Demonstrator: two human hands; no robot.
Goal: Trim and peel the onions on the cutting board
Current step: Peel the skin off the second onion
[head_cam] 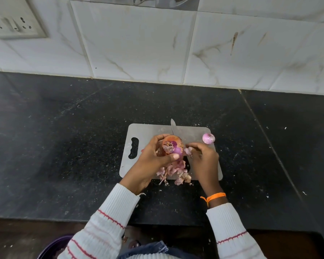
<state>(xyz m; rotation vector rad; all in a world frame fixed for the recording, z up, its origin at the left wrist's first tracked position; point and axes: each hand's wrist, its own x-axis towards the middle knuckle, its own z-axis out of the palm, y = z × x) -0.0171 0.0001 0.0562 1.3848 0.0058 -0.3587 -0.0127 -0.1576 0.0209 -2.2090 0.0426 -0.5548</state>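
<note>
The onion [171, 145] I am working on sits above the middle of the cutting board [148, 131], raised off its surface in my left hand [157, 156]. My fingers wrap its far side and my thumb lies across its near side, so that hand is clamped on the onion. Its outer skin is brown and partly torn, with purple flesh showing beneath.

My right hand [202, 156] is just to the right of the onion, thumb and fingertips pinched together on a loose piece of skin [187, 150] at the onion's side.

A second onion [208, 138], peeled and purple, rests on the board near its far right corner, apart from both hands.

A knife [174, 128] lies on the board behind the held onion, its blade tip reaching past the board's far edge; the handle is hidden behind the onion and my hands.

A heap of peelings [173, 172] covers the board's near edge, below the held onion, with some spilling onto the table [64, 137].

The board lies flat on the dark speckled table, handle slot to the left. Beyond the board, a tiled wall [138, 43] rises from the table's back edge, with a socket plate [13, 23] far to the upper left. An orange thread [215, 196] circles my right wrist.
</note>
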